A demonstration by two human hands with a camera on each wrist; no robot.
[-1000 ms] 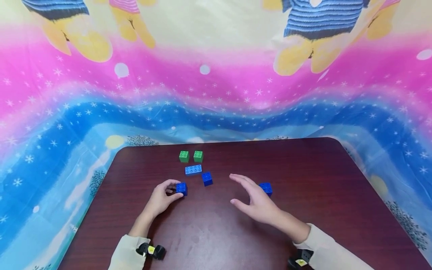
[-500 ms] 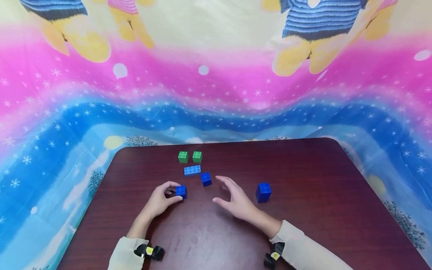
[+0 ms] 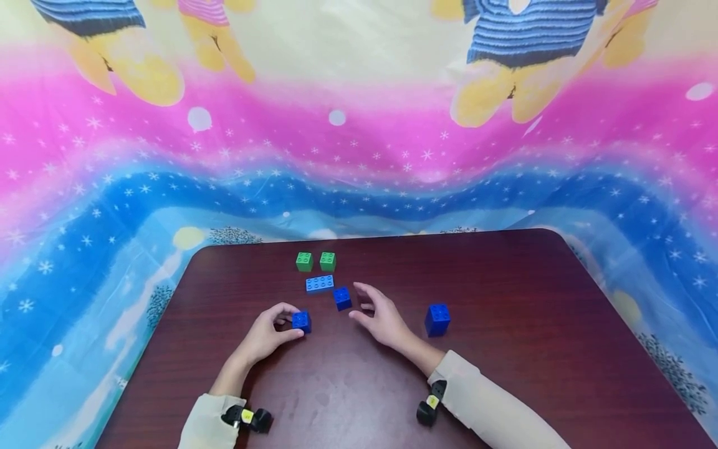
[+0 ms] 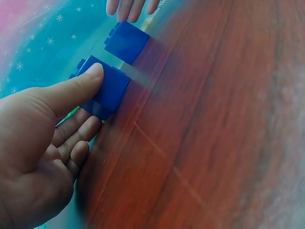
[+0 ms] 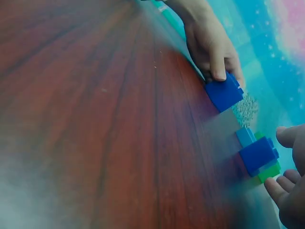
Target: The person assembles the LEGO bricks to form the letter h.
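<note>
My left hand (image 3: pixel 266 330) pinches a dark blue toy building block (image 3: pixel 301 321) between thumb and fingers, low at the table. In the left wrist view the thumb presses the near face of this block (image 4: pixel 110 90). My right hand (image 3: pixel 382 319) is just right of a second dark blue block (image 3: pixel 342 299), thumb and fingers spread apart and holding nothing. A gap shows between its fingertips and that block (image 5: pixel 259 156) in the right wrist view. Behind stand a light blue long block (image 3: pixel 320 284) and two green blocks (image 3: pixel 305 261), (image 3: pixel 328 261).
A taller dark blue block or stack (image 3: pixel 437 320) stands on the dark wood table (image 3: pixel 533 324), right of my right hand. The table's far edge runs behind the green blocks. A printed curtain (image 3: pixel 381 156) hangs close behind it.
My right hand has moved left from beside the tall dark blue stack to the second blue block. My left hand with its block has barely moved.
</note>
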